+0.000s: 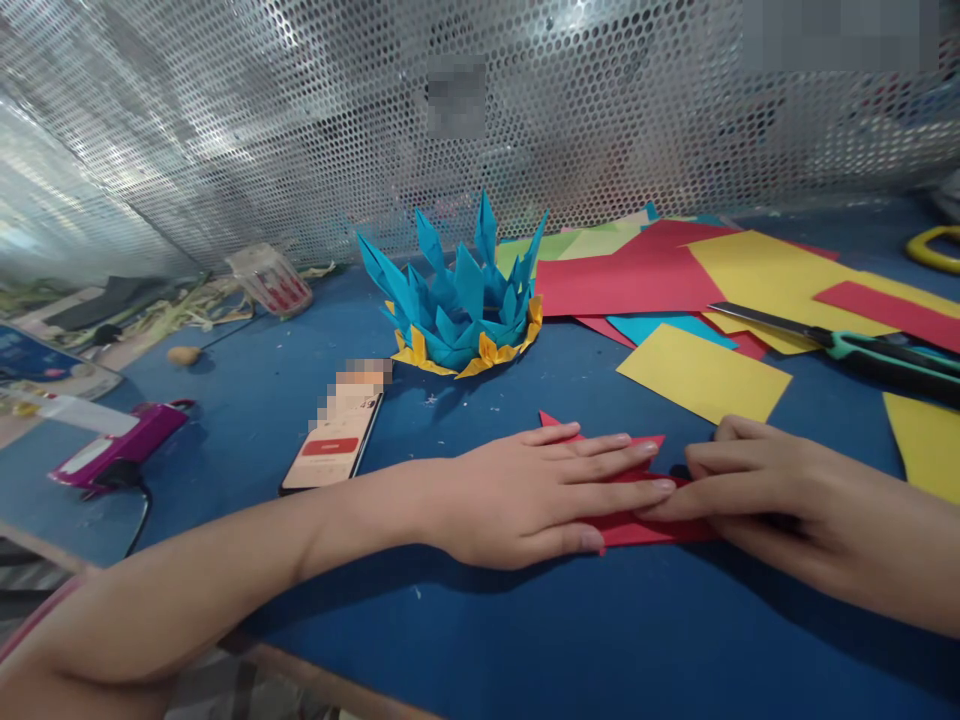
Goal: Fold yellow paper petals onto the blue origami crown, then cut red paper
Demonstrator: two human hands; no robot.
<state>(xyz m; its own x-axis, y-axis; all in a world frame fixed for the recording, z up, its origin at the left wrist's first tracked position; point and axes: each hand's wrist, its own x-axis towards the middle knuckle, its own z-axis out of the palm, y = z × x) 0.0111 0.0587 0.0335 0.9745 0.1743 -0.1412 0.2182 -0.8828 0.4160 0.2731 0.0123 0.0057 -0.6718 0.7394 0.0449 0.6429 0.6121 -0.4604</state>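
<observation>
A folded piece of red paper (630, 530) lies on the blue table, partly covered by both hands. My left hand (532, 495) rests flat across it, with its fingers stretched out and apart. From the right, my right hand (780, 500) reaches in with curled fingers, its forefinger and thumb on the paper's right part, close to my left fingertips. Just behind the hands is a loose yellow paper rectangle (705, 372). Farther back stands a blue folded-paper piece (469, 320) with upright points and a yellow folded rim (491, 352).
A phone (337, 430) lies beyond my left forearm. Far left are a purple glue gun (124, 450) with a cord and a clear container (270, 280). Coloured paper sheets (630, 275) and scissors (892, 355) lie at the right. A perforated silvery sheet (375, 110) hangs behind.
</observation>
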